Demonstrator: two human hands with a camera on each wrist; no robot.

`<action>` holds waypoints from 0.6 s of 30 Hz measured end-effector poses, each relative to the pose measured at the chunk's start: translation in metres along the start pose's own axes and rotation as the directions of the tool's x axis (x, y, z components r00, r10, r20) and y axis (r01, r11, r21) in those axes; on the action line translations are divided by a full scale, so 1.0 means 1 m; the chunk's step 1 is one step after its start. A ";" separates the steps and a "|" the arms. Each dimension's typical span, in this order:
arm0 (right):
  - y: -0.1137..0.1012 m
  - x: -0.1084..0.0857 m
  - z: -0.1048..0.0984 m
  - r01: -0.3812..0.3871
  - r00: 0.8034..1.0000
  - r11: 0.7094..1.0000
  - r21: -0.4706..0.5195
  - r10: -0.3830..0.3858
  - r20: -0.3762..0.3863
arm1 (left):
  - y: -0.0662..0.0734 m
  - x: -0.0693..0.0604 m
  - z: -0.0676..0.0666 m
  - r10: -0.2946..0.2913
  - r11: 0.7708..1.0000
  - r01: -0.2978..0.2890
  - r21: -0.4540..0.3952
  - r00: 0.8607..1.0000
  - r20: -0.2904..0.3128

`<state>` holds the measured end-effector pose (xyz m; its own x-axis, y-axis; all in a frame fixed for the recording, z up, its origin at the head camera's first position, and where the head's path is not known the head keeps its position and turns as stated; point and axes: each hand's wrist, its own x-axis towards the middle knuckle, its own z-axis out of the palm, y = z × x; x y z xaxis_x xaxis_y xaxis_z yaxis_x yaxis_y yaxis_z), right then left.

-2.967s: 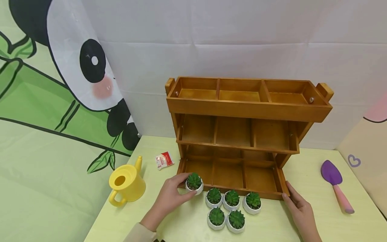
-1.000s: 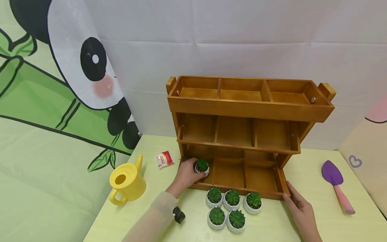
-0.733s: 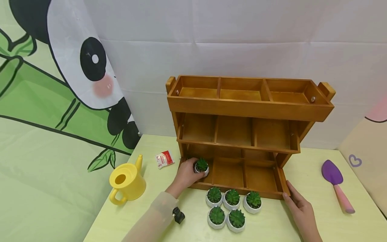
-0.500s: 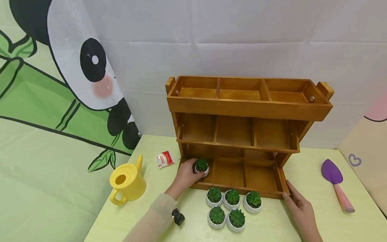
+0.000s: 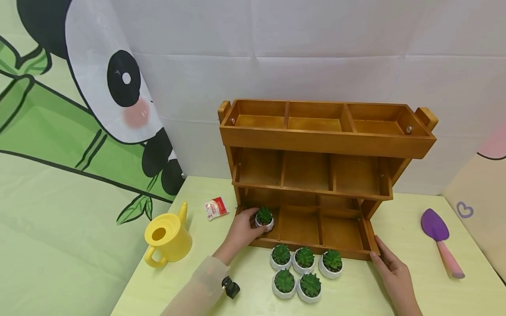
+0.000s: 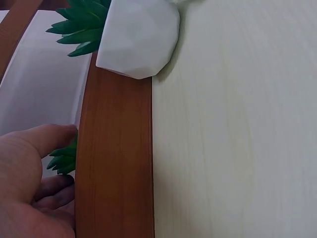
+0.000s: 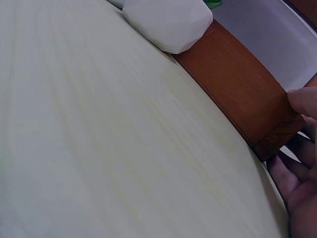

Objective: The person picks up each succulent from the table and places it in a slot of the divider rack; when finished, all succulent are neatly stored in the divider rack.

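In the head view, a potted succulent [image 5: 264,218] with a white pot stands in the bottom left compartment of a three-tier wooden rack [image 5: 328,142]. My left hand [image 5: 240,229] is around the pot from the left, thumb at its front and fingers behind. In the left wrist view the rack's front board [image 6: 116,158] hides most of that pot; its green leaves [image 6: 63,159] show between thumb and fingers. My right hand [image 5: 395,274] grips the bottom tier's front right corner, thumb in front and fingers along the side, as the right wrist view shows with the corner [image 7: 277,139].
Several more white-potted succulents [image 5: 304,261] stand on the table [image 5: 237,303] before the rack. A yellow watering can [image 5: 168,237] and a red-and-white packet [image 5: 215,208] are at left. A purple trowel with pink handle [image 5: 440,241] lies at right. A cloth backdrop [image 5: 316,57] hangs behind.
My left hand has carried the succulent from before the rack into the bottom left compartment. Over the last half second the hand has drawn slightly left and back. My right hand has stayed put.
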<state>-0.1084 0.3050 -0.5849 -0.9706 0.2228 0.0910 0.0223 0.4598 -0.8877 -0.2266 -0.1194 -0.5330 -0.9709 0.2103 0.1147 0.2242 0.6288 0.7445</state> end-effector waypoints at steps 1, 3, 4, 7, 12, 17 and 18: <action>0.000 0.000 0.000 0.000 1.000 1.000 0.003 0.000 0.001 | 0.000 -0.001 -0.001 0.008 1.000 -0.008 -0.006 1.000 -0.004; 0.001 0.000 0.000 -0.003 1.000 1.000 0.007 0.003 0.005 | -0.001 -0.004 -0.003 0.019 1.000 -0.019 -0.023 1.000 -0.012; 0.001 0.000 0.000 -0.006 1.000 1.000 0.008 0.006 0.008 | -0.001 -0.006 -0.004 0.021 0.999 -0.022 -0.035 1.000 -0.016; 0.002 0.000 0.000 -0.017 1.000 1.000 0.002 0.017 0.010 | -0.001 -0.013 -0.008 0.018 0.997 -0.020 -0.078 0.999 -0.026; 0.002 0.000 -0.001 -0.025 1.000 1.000 0.005 0.025 0.015 | 0.000 -0.026 -0.012 -0.004 0.990 -0.001 -0.141 0.999 -0.032; 0.001 0.000 -0.001 -0.039 0.999 0.999 0.008 0.039 0.024 | 0.001 -0.038 -0.015 -0.005 0.988 -0.001 -0.156 0.999 -0.039; 0.001 0.000 -0.001 -0.041 0.999 0.999 0.008 0.041 0.024 | 0.000 -0.041 -0.015 -0.002 0.987 -0.005 -0.161 0.999 -0.042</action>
<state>-0.1086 0.3060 -0.5853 -0.9744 0.2207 0.0438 0.0602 0.4434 -0.8943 -0.1883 -0.1389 -0.5274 -0.9740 0.1777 0.1404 0.2122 0.4991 0.8402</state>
